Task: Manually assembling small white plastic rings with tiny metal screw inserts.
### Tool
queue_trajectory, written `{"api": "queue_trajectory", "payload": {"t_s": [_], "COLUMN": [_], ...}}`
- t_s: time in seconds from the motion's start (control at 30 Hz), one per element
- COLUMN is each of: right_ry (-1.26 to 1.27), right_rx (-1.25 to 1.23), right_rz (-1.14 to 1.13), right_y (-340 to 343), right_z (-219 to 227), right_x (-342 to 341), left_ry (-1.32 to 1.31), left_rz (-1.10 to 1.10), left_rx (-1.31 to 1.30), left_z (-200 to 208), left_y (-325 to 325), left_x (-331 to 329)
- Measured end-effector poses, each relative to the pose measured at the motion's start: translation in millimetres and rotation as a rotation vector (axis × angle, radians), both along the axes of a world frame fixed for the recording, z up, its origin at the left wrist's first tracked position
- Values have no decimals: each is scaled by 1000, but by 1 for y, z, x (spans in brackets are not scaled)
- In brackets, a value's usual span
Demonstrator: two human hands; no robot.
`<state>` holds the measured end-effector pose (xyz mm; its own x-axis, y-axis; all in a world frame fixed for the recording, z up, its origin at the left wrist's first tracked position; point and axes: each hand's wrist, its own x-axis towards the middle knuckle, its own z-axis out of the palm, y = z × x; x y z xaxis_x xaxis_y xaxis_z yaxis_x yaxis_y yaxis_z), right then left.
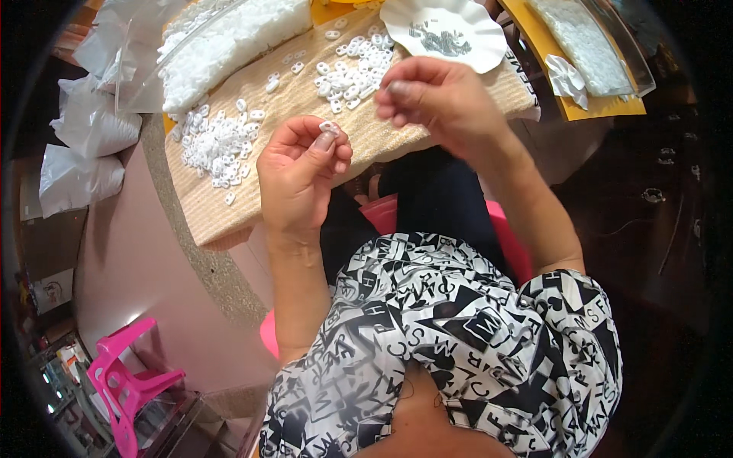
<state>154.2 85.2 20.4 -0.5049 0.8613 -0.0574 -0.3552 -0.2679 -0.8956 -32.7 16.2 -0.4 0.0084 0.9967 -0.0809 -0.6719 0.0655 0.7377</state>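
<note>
Between thumb and fingertips, my left hand (pixel 294 175) pinches a small white two-holed plastic piece (pixel 328 127) above the beige ribbed cloth (pixel 202 210). My right hand (pixel 450 103) is raised just right of it, thumb and fingers closed together; whatever they hold is too small to make out. Close beyond the right hand sits a white scallop-edged dish (pixel 489 49) with many tiny dark metal bits (pixel 443 40) in it. One heap of similar white pieces (pixel 217 145) lies on the cloth left of my left hand. A second heap (pixel 355 72) lies between the hands and the dish.
A clear tray heaped with white pieces (pixel 229 57) stands at the far left. At the far right another clear container (pixel 588 46) rests on a yellow surface beside crumpled white paper (pixel 566 80). Plastic bags (pixel 95 122) hang at left; a pink stool (pixel 130 382) is lower left.
</note>
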Motion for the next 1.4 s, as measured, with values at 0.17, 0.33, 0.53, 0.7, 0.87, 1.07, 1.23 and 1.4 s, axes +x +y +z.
{"api": "queue_trajectory", "payload": {"t_s": [0.17, 0.33, 0.53, 0.7, 0.87, 1.07, 1.23, 1.4], "right_ry": [-32, 31, -50, -60, -102, -265, -368, -503], "right_rx": [19, -71, 19, 39, 76, 232, 346, 505], "right_rz": [-32, -6, -30, -12, -20, -77, -126, -170], "right_y": [-31, -43, -42, -44, -44, -46, -48, -51], "right_z": [-8, -1, -4, 0, 0, 2, 0, 2], "right_x": [-21, -22, -20, -19, -19, -19, -19, -20], "left_ry": [7, 43, 93, 129, 152, 268, 378, 480], "left_rz": [30, 53, 89, 92, 98, 130, 181, 214], "left_rx": [0, 37, 23, 39, 38, 22, 37, 63], "left_z": [3, 0, 5, 3, 5, 7, 7, 8], "left_y": [-12, -18, -19, -20, -20, -22, -25, -28], "left_x": [14, 20, 24, 25, 27, 30, 32, 33]}}
